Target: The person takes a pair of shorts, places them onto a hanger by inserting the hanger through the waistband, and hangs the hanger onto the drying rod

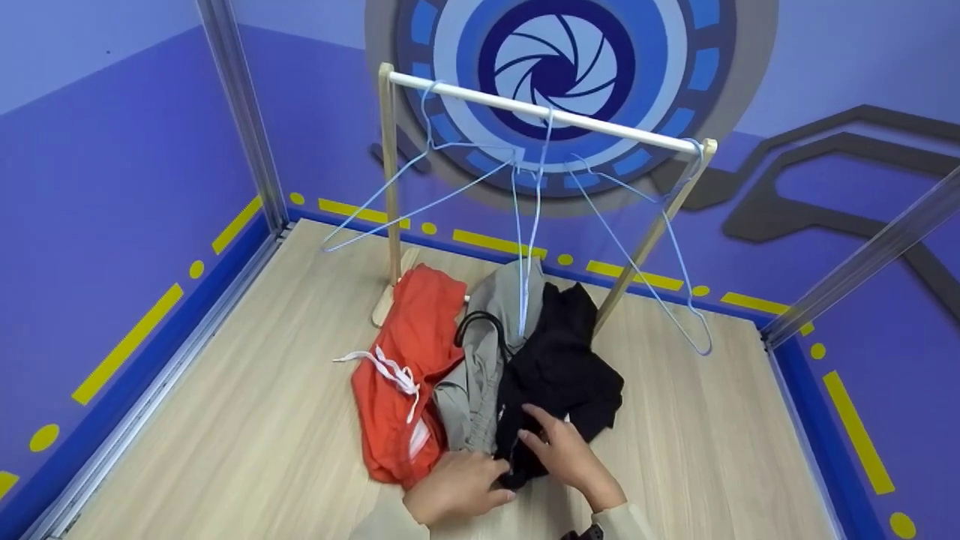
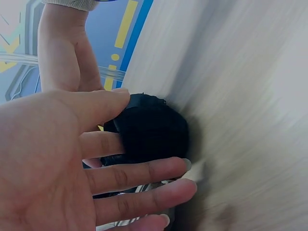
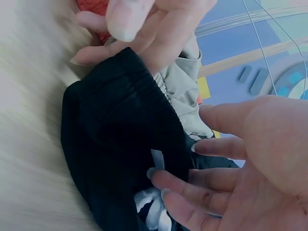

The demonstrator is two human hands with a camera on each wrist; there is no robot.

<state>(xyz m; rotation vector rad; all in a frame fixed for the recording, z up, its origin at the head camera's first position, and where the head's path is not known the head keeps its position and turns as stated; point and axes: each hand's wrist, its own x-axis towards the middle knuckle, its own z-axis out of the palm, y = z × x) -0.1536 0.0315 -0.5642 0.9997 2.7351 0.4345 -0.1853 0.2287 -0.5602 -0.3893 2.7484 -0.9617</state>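
Observation:
Black shorts (image 1: 559, 367) lie bunched on the table, their elastic waistband toward me; a white drawstring (image 3: 156, 211) shows in the right wrist view. At the waistband's left side is my left hand (image 1: 459, 484), its fingers extended beside the black cloth (image 2: 156, 132) in the left wrist view. My right hand (image 1: 566, 454) is over the right part of the waistband, fingers spread and fingertips right at the fabric. Grey bottoms (image 1: 476, 375) with a black cord lie left of the black pair. Farther left is a red garment (image 1: 420, 322) with a white drawstring.
Behind the clothes stands a small rack with a white rail (image 1: 540, 111) and wooden posts (image 1: 390, 180). Three blue wire hangers hang from it; the middle hanger (image 1: 534, 225) reaches down over the grey cloth. Blue panels (image 1: 135, 247) wall the wooden table (image 1: 262, 390).

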